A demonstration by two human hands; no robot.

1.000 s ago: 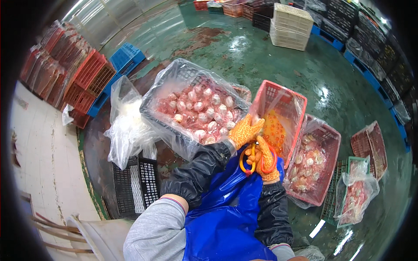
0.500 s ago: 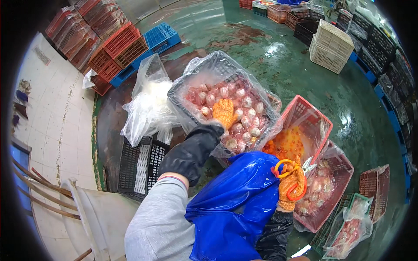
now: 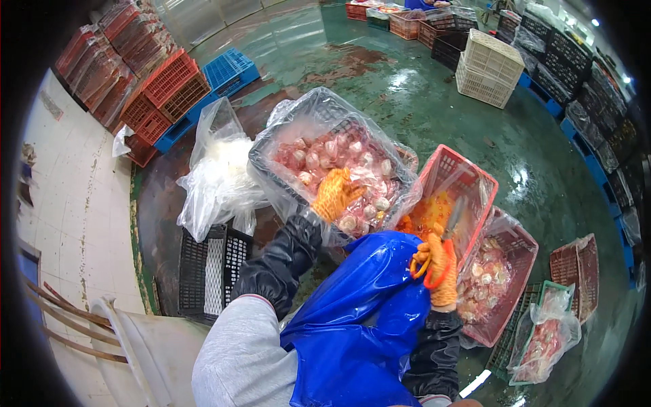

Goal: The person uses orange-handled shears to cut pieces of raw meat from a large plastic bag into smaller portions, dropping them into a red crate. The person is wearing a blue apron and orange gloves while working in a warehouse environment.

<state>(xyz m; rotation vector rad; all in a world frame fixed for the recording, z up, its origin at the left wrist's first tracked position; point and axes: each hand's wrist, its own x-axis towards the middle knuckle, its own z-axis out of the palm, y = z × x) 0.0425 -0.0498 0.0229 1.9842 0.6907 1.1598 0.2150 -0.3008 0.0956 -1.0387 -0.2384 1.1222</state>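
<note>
My left hand point(image 3: 334, 195), in an orange textured glove, is over the near side of a dark plastic-lined crate point(image 3: 261, 159). The crate holds many round whitish lumps in reddish, wet tissue point(image 3: 332, 146). Its fingers are bent together; what they hold, if anything, is hidden. My right hand point(image 3: 442, 271), gloved alike, grips orange-handled scissors point(image 3: 456, 216) with the blades pointing up and away. Beyond it, a red lined crate point(image 3: 468, 166) contains orange yolk-like balls in yellowish liquid point(image 3: 434, 210). Another red crate point(image 3: 519, 271) to the right holds more pale and reddish lumps point(image 3: 485, 275).
Clear plastic bags point(image 3: 220, 180) lie left of the dark crate, above a black crate point(image 3: 200, 271). A green crate point(image 3: 549, 298) with a bagged reddish mass and a brown-red crate point(image 3: 576, 271) stand right. Stacked crates point(image 3: 491, 68) line the wet green floor point(image 3: 380, 74). A blue apron covers my lap.
My left hand has drawn back from the pile toward the crate's near edge. My right hand has turned the scissors so their blades point upward. The view has shifted slightly.
</note>
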